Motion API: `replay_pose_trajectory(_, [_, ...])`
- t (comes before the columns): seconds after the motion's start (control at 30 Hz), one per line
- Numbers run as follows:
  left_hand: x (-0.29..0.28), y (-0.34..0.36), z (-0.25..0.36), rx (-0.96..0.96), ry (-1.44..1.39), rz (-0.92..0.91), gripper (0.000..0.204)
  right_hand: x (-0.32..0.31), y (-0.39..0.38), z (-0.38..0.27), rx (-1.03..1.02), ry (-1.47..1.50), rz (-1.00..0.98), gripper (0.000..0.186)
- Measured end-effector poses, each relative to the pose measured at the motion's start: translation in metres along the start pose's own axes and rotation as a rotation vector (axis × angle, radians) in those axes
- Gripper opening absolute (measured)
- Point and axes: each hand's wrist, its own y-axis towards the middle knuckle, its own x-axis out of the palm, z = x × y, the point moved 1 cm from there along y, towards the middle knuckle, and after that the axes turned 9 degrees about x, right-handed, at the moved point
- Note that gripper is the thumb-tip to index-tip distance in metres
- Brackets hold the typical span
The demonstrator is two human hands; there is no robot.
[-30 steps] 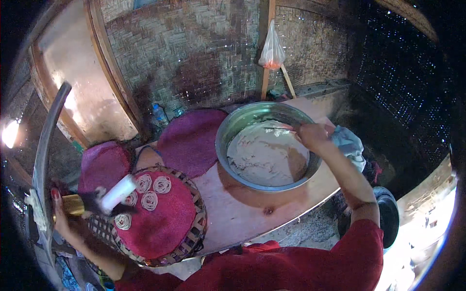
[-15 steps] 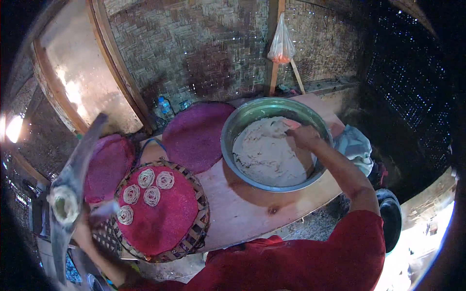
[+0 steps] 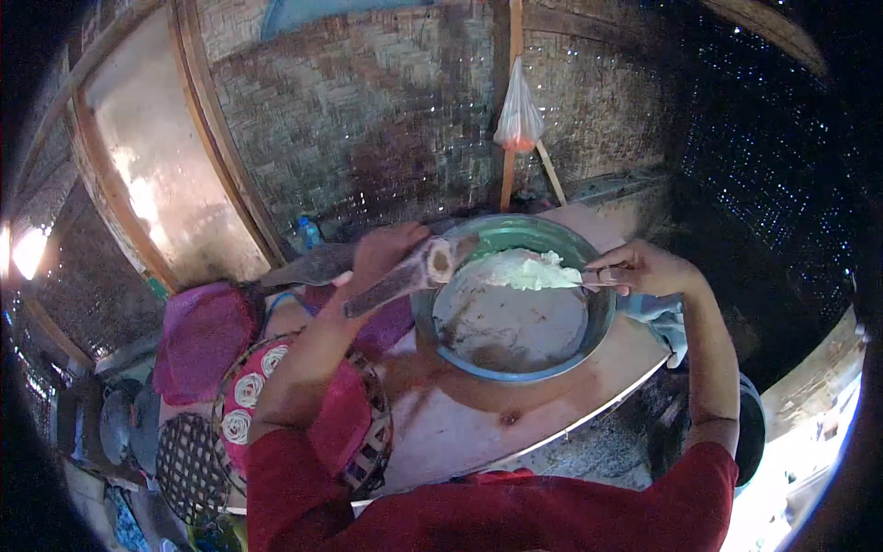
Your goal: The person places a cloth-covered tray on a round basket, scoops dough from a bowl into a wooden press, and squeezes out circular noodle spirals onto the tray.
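My left hand [image 3: 388, 250] is closed round a wooden press [image 3: 400, 283] with a round hollow cup and a long handle. Its cup opening faces my right side, over the left part of a large metal basin [image 3: 478, 371]. In my right hand [image 3: 651, 267] is the handle of a scoop, whose blade is mostly hidden under a heaped lump of pale dough [image 3: 535, 272]. The lump hangs above the basin, apart from the cup. More soft, pale dough [image 3: 515, 322] fills the basin's bottom.
Coiled noodle nests [image 3: 248, 390] lie on a pink round mat [image 3: 340, 419] over a woven basket tray, partly behind my left arm. Purple mats [image 3: 202, 336] are further left. Cloth [image 3: 664, 324] lies right of the basin. A plastic bag [image 3: 520, 115] hangs at the back wall.
My left hand has brought the press from the far left across to the basin. My right hand has lifted a scoop of dough out of the basin and moved right.
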Motion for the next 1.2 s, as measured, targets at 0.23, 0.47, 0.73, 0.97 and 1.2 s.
replay_pose_trajectory(0.23, [0.037, 0.055, 0.029, 0.027, 0.038, -0.125, 0.045, 0.006, 0.001, -0.059, -0.324, -0.620, 0.400, 0.028])
replay_pose_trajectory(0.47, [0.037, 0.070, 0.037, -0.027, -0.276, -0.068, 0.039, 0.076, 0.003, -0.064, -0.248, -1.292, 0.810, 0.033])
replay_pose_trajectory(0.73, [0.051, 0.057, -0.002, -0.071, 0.085, -0.102, 0.036, 0.036, -0.041, -0.085, -0.177, -1.192, 0.808, 0.035])
replay_pose_trajectory(0.97, [0.033, 0.077, 0.036, -0.081, -0.011, -0.026, 0.036, 0.060, -0.003, -0.063, -0.310, -1.129, 0.837, 0.033])
replay_pose_trajectory(1.2, [0.024, 0.077, 0.010, -0.136, 0.227, -0.001, 0.028, 0.056, -0.023, -0.015, -0.051, -0.790, 1.056, 0.028])
